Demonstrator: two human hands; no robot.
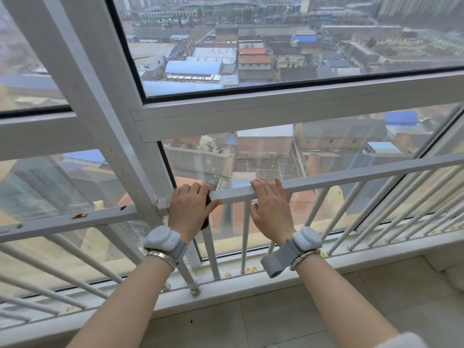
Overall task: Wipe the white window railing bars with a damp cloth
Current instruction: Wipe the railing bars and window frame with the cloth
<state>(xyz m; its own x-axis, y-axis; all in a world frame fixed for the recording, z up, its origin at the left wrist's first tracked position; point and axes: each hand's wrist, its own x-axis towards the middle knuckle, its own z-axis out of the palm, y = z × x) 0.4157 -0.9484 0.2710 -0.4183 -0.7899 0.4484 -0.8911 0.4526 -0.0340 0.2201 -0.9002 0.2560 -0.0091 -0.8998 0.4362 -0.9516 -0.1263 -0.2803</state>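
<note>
A white railing runs across the window, its top rail [351, 177] slanting up to the right over several thin vertical bars [244, 237]. My left hand [189, 210] grips the left end of the top rail with a dark cloth [207, 200] wrapped under its fingers; only a dark edge of the cloth shows. My right hand [270, 204] rests over the top rail a little to the right, fingers draped on it and thumb hanging below, holding nothing else.
A thick white window frame post [105, 136] slants down just left of my left hand. A second railing section [65, 222] with brown stains continues to the left. The white sill [251, 280] and tiled floor [276, 320] lie below.
</note>
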